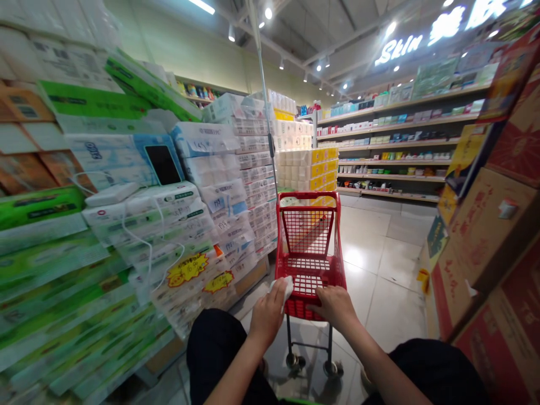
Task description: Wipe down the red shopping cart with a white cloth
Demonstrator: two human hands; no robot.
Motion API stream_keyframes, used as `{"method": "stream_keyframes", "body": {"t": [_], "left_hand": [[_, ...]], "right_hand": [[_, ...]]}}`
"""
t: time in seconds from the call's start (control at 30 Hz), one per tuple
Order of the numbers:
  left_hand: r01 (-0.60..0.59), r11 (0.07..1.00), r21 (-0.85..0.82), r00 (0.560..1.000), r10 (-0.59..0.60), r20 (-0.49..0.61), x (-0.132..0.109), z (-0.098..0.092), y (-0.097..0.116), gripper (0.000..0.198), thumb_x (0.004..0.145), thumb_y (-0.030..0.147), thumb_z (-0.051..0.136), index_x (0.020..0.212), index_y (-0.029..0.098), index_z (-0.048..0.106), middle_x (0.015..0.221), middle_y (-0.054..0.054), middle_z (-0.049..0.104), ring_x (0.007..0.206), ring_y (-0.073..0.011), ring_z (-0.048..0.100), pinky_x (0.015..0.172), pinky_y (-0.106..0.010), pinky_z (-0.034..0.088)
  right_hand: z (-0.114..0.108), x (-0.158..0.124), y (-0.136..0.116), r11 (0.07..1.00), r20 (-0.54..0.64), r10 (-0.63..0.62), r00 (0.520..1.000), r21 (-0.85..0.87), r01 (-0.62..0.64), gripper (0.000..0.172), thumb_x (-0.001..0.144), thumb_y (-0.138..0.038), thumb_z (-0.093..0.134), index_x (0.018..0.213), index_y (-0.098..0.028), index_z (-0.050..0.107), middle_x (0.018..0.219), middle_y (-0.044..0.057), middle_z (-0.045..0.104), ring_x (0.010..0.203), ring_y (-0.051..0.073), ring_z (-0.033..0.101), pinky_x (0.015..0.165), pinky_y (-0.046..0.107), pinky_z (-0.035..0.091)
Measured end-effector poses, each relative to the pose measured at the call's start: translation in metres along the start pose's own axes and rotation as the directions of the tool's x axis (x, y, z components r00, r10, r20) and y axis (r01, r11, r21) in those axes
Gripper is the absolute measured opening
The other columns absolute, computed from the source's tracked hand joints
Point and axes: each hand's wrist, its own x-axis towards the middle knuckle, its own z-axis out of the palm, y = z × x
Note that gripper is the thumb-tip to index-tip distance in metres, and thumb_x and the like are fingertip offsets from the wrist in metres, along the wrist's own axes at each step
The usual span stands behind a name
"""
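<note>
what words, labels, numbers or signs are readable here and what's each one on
"Skin": lit sign, upper right; its other characters glow too brightly to read surely.
Yellow starburst tags: markings too blurred to read surely.
Stacked packs, cartons, shelf goods: print too small or blurred.
Red cart: no text visible.

A pale yellow-green wall (185, 45) runs along the left, beneath a greyish ceiling (333, 28) dotted with small bright spotlights (269, 12) and a strip light (202, 5). Glossy pale floor tiles (375, 287) catch the glare, while stocked, tiered shelves (392, 162) stand at the back under a glowing "Skin" sign (399, 49).
</note>
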Motion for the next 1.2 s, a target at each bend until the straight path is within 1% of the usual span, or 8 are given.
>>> {"method": "stream_keyframes", "body": {"t": [0.23,0.37,0.53,0.6,0.7,0.83,1.03,1.2], "left_hand": [[0.144,0.974,-0.174,0.988,-0.134,0.071,0.007,0.013,0.066,0.084,0.077,0.006,0.048,0.153,0.018,0.013,0.159,-0.015,0.018,0.136,-0.0258,0.042,0.098,-0.033,0.050],[0.108,0.907,-0.406,0.982,-0.035,0.183,0.010,-0.002,0.085,0.094,0.073,0.012,0.053,0.154,0.020,0.006,0.162,-0.012,0.005,0.141,-0.0292,0.034,0.105,-0.036,0.044],[0.110,0.675,-0.730,0.974,0.075,0.216,0.013,-0.017,0.079,0.096,0.073,0.014,0.058,0.152,0.024,0.006,0.151,-0.013,0.037,0.124,-0.0287,0.054,0.101,-0.039,0.045],[0.125,0.544,-0.830,0.979,0.067,0.191,0.015,-0.018,0.072,0.086,0.075,0.011,0.054,0.148,0.024,0.010,0.138,-0.011,0.052,0.114,-0.0239,0.060,0.098,-0.038,0.046],[0.125,0.456,-0.881,0.989,-0.132,0.072,0.021,-0.016,0.058,0.066,0.079,0.004,0.043,0.138,0.023,0.022,0.132,-0.010,0.054,0.117,-0.0191,0.056,0.101,-0.037,0.044],[0.105,0.587,-0.803,0.958,-0.277,-0.077,0.030,-0.015,0.043,0.045,0.085,0.005,0.035,0.126,0.023,0.035,0.123,-0.009,0.056,0.114,-0.0187,0.057,0.099,-0.038,0.045],[-0.070,0.825,-0.561,0.983,-0.038,-0.180,0.043,-0.003,0.048,0.032,0.098,0.027,0.039,0.129,0.023,0.044,0.128,-0.008,0.056,0.121,-0.0227,0.052,0.109,-0.047,0.036],[-0.109,0.899,-0.425,0.983,0.033,-0.181,0.044,0.010,0.046,0.034,0.098,0.034,0.041,0.129,0.020,0.048,0.122,-0.008,0.062,0.111,-0.0221,0.057,0.112,-0.049,0.032]], "right_hand": [[0.000,-0.005,0.005,0.997,-0.066,-0.005,0.998,0.079,0.010,0.027,0.076,-0.037,0.069,0.095,-0.018,0.064,0.094,0.010,0.071,0.093,0.027,0.064,0.082,0.036,0.041],[-0.011,-0.010,0.024,0.930,-0.151,-0.056,0.987,0.352,0.106,0.055,0.072,-0.020,0.060,0.126,-0.017,0.052,0.125,0.013,0.061,0.112,0.028,0.058,0.093,0.041,0.042],[-0.037,-0.012,0.019,0.645,-0.216,-0.008,0.976,0.745,0.171,0.047,0.089,-0.025,0.041,0.137,-0.026,0.042,0.140,0.006,0.049,0.125,0.019,0.051,0.103,0.038,0.042],[-0.038,-0.012,0.004,0.682,-0.228,-0.022,0.973,0.708,0.182,0.042,0.095,-0.034,0.039,0.137,-0.028,0.044,0.142,0.006,0.048,0.129,0.020,0.046,0.107,0.038,0.039],[-0.027,-0.015,-0.016,0.822,-0.220,-0.117,0.969,0.526,0.219,0.049,0.097,-0.043,0.040,0.144,-0.032,0.037,0.147,0.005,0.044,0.131,0.023,0.044,0.106,0.042,0.039],[-0.003,-0.020,-0.027,0.926,-0.284,-0.155,0.946,0.291,0.239,0.053,0.095,-0.042,0.048,0.145,-0.030,0.037,0.138,0.007,0.053,0.121,0.026,0.051,0.099,0.043,0.042],[-0.003,-0.020,-0.025,0.943,-0.375,-0.154,0.914,0.220,0.249,0.026,0.091,-0.021,0.051,0.115,-0.024,0.061,0.115,0.007,0.065,0.105,0.023,0.057,0.095,0.038,0.040],[-0.013,-0.033,0.028,0.961,-0.376,-0.105,0.921,0.199,0.191,0.027,0.089,-0.024,0.053,0.113,-0.030,0.062,0.120,0.002,0.064,0.112,0.022,0.054,0.098,0.039,0.038]]}}
